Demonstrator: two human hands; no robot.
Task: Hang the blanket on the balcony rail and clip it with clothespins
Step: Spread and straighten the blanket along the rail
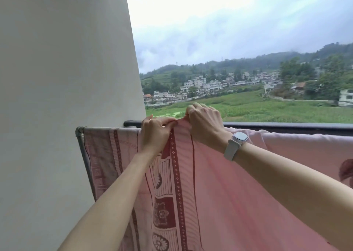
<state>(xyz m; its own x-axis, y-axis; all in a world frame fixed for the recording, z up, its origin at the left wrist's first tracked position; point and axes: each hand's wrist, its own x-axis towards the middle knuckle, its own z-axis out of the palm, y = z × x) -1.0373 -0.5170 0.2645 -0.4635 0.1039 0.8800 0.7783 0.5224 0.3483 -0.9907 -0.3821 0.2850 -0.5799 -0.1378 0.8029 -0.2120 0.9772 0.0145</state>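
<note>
Both hands, left hand (155, 134) and right hand (205, 123), pinch blanket (219, 183), seemingly atop rail (286, 126).

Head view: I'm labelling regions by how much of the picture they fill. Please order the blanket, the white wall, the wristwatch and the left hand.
1. White wall and blanket: both fill large areas, too close to rank.
2. Left hand, which grips the blanket's top edge.
3. Wristwatch, smallest.
</note>
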